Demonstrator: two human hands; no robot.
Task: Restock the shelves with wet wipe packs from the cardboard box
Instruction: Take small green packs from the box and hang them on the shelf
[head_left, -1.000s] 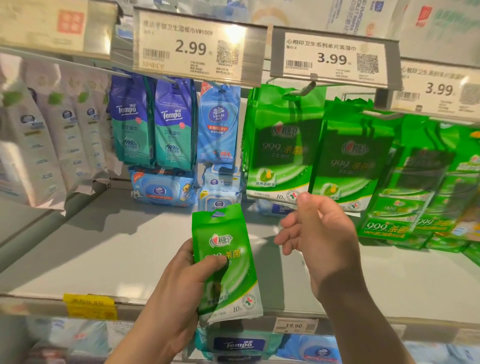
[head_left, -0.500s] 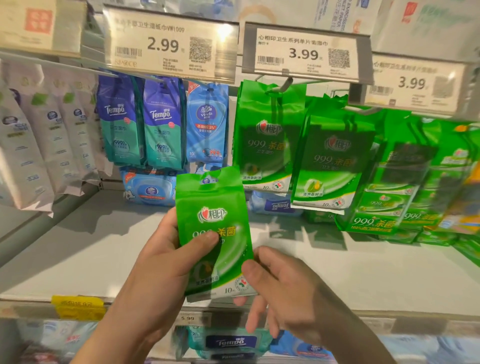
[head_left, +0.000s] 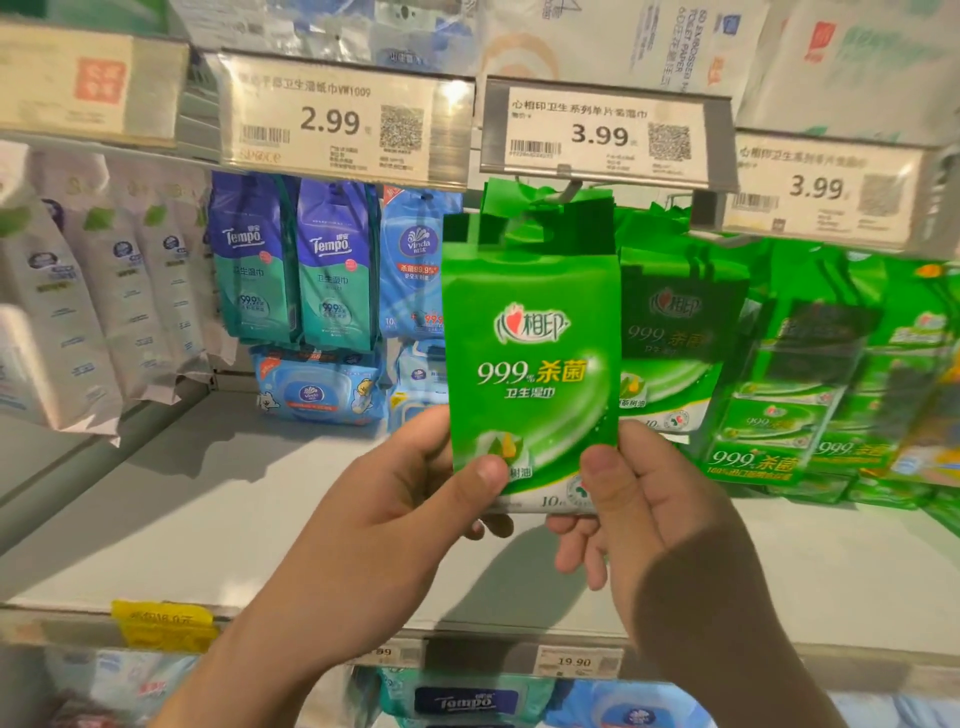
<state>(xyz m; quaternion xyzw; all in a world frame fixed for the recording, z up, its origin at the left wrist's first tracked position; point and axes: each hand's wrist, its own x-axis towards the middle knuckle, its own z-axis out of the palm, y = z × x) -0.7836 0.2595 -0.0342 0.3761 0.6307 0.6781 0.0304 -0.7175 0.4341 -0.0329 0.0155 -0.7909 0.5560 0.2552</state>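
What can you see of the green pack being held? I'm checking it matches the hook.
The green pack is a glossy soft pouch with white and yellow print, upright, facing the camera. The left hand and right hand pinch its bottom corners. Its top reaches the hook under the 3.99 tag, before matching packs.

Price tags (head_left: 597, 132) reading 2.99 and 3.99, yellow label (head_left: 163, 621) on lower rail

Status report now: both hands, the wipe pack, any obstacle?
Left hand and right hand pinch bottom corners of green plastic wet wipe pack. Pack upright, raised before metal peg hook. Hook already carries green packs.
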